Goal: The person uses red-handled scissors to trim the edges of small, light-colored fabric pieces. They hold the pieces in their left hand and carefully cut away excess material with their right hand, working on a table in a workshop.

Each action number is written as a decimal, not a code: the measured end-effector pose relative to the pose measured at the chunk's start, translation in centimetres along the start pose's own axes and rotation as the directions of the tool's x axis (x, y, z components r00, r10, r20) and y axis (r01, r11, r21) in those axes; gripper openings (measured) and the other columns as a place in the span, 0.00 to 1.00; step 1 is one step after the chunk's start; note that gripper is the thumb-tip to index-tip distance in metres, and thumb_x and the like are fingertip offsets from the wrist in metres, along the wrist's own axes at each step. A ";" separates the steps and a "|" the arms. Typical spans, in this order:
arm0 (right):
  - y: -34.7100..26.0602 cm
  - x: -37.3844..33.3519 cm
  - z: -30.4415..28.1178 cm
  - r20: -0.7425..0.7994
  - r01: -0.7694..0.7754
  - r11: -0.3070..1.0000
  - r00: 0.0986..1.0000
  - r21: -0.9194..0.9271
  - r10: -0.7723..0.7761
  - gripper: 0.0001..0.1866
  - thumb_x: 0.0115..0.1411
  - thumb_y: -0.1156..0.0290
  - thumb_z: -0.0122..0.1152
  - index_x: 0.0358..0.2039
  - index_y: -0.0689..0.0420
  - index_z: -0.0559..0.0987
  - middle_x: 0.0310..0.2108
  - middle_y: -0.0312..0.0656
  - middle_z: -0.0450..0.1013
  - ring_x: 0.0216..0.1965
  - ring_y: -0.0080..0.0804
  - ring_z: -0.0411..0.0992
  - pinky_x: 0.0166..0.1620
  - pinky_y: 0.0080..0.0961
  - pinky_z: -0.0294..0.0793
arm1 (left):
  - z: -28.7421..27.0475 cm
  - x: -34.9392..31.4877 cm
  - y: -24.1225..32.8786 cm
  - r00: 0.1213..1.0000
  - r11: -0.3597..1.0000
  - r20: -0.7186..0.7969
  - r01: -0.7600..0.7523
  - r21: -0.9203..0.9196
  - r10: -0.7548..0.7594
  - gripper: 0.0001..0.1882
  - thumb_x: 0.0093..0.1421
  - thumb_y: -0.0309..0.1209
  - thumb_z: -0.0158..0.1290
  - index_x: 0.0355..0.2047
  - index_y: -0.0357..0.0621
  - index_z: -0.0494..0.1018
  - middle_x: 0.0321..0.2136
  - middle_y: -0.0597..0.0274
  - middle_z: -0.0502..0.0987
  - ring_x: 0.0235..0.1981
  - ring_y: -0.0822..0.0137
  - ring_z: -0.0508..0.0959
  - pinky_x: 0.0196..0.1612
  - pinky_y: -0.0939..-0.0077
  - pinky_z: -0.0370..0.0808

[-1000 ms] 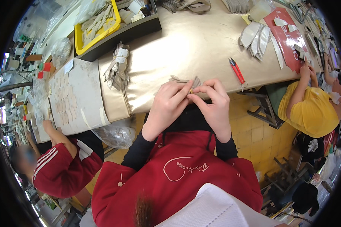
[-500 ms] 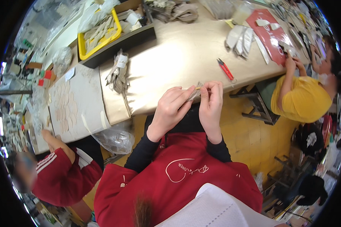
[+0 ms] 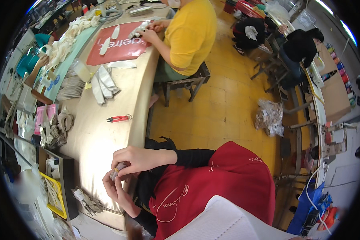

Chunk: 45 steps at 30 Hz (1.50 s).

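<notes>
At the far left we saw a yellow tray [image 3: 57,199] of pale cut pieces beside a dark box [image 3: 70,180], and just right of it a loose bundle of grey strips [image 3: 88,201] lay on the edge of the long beige worktable [image 3: 96,140]. Higher up on the left sat a pink packet [image 3: 44,114] and a heap of grey cut parts [image 3: 60,126].

Our left hand [image 3: 115,190] was curled under a small grey piece [image 3: 118,171], its fingers bent around it from below. Our right hand [image 3: 137,159] lay over the top of the same piece, fingers closed down on it, so that both hands gripped it together at the table's near edge. The right hand covered most of the piece; only its left end showed.

On the bare tabletop, well apart from our hands, lay red thread snips [image 3: 118,118]. Further along were white strips [image 3: 103,82] and a red sheet [image 3: 118,44].

To the right a person in a yellow shirt [image 3: 190,34] sat on a wooden stool [image 3: 188,82], working at the red sheet. Beyond, on the yellow tiled floor [image 3: 224,112], stood a clear bag of scraps [image 3: 270,117].
</notes>
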State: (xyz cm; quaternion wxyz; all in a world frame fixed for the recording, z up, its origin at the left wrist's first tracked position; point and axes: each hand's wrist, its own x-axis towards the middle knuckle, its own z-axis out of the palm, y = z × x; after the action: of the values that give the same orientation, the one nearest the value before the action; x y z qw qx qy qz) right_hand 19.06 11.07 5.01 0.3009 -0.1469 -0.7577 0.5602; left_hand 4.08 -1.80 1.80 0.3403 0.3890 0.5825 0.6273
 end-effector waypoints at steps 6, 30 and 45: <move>1.2 -0.9 0.0 -0.033 0.161 0.986 0.986 -0.038 -0.162 0.15 0.50 0.65 0.69 0.29 0.63 0.76 0.27 0.45 0.72 0.29 0.39 0.74 0.33 0.31 0.73 | 0.6 -0.7 0.3 0.997 0.999 0.066 0.034 -0.005 -0.034 0.10 0.66 0.27 0.48 0.45 0.34 0.68 0.38 0.60 0.72 0.38 0.72 0.73 0.43 0.79 0.70; 5.9 -1.9 -4.0 -0.260 -0.326 0.920 0.889 0.217 0.377 0.17 0.63 0.79 0.59 0.53 0.63 0.74 0.43 0.35 0.73 0.38 0.15 0.68 0.45 0.13 0.68 | -7.1 2.3 -7.3 0.712 0.568 -0.231 0.279 -0.774 -0.664 0.25 0.70 0.37 0.45 0.61 0.34 0.63 0.58 0.55 0.70 0.61 0.61 0.68 0.63 0.68 0.62; 7.6 2.2 -5.2 -0.322 -0.297 0.897 0.928 -0.327 0.190 0.12 0.63 0.74 0.59 0.47 0.61 0.77 0.39 0.38 0.74 0.38 0.24 0.70 0.45 0.19 0.69 | -8.6 -0.9 -6.3 0.843 0.904 -0.350 0.323 -0.278 -0.409 0.16 0.69 0.31 0.47 0.53 0.38 0.73 0.48 0.60 0.78 0.51 0.70 0.75 0.58 0.76 0.66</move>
State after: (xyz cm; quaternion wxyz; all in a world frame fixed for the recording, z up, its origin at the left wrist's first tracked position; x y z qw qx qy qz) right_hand 19.72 18.77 -0.50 0.2992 -0.3736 -0.7743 0.4141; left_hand -3.29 -6.00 -4.67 0.3666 0.0954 0.6343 0.6739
